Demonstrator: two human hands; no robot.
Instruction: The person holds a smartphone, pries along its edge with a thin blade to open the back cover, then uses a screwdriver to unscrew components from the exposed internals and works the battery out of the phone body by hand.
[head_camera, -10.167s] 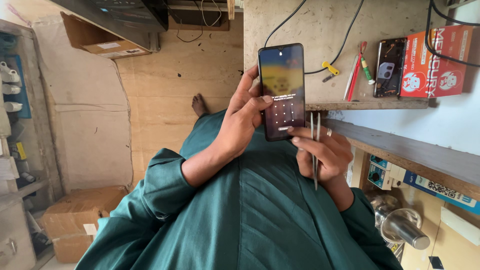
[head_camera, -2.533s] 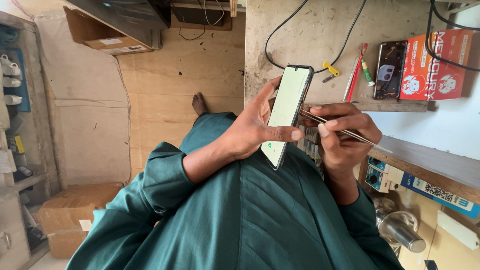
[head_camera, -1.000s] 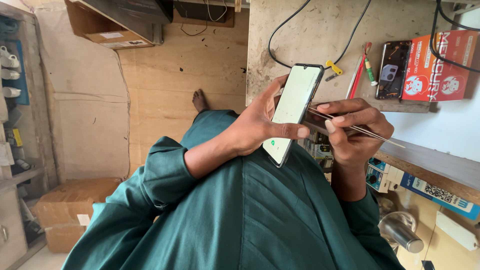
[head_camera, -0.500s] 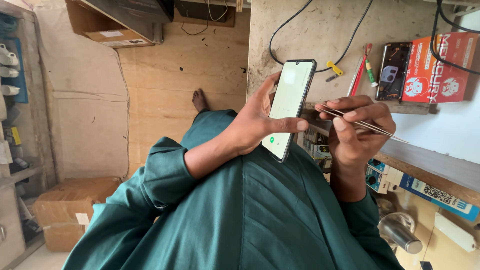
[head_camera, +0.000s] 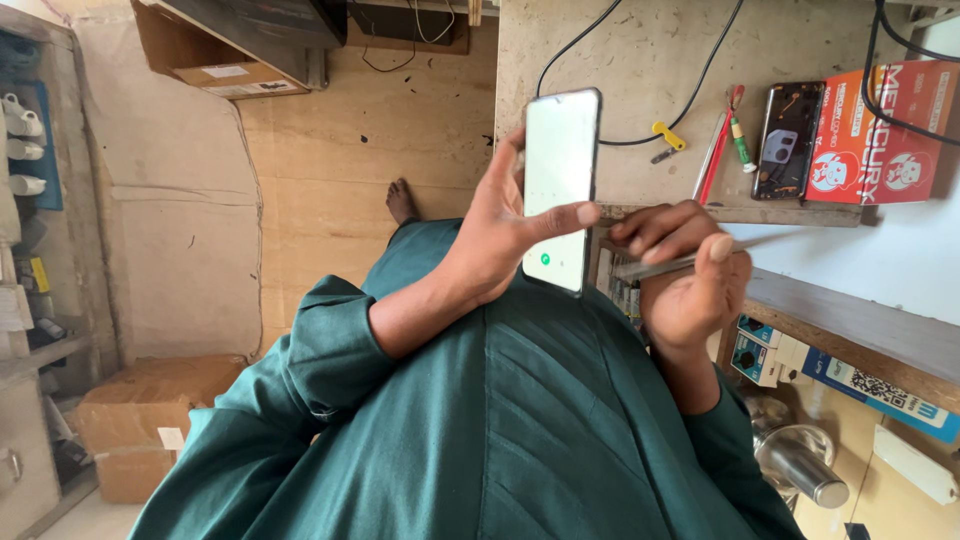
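My left hand (head_camera: 495, 235) is shut on a smartphone (head_camera: 560, 185) and holds it upright in front of my chest. Its screen is lit pale white with a small green dot near the bottom, and my thumb lies across the screen. Just right of the phone's lower edge, my right hand (head_camera: 690, 275) is closed around thin metal tweezers (head_camera: 680, 263), which lie across the fingers with the tips pointing right. My dark green garment (head_camera: 500, 430) fills the lower frame.
A workbench top (head_camera: 640, 60) carries black cables, a yellow-handled tool (head_camera: 668, 135), red and green pens (head_camera: 722, 135), an opened phone back (head_camera: 787, 140) and an orange-red box (head_camera: 885, 130). Small boxes (head_camera: 790, 355) and a metal cylinder (head_camera: 805, 465) sit at the right. Cardboard boxes (head_camera: 140, 420) lie at the left.
The phone has turned to face me more squarely and stands more upright. My right hand with the tweezers has sunk a little lower beside it.
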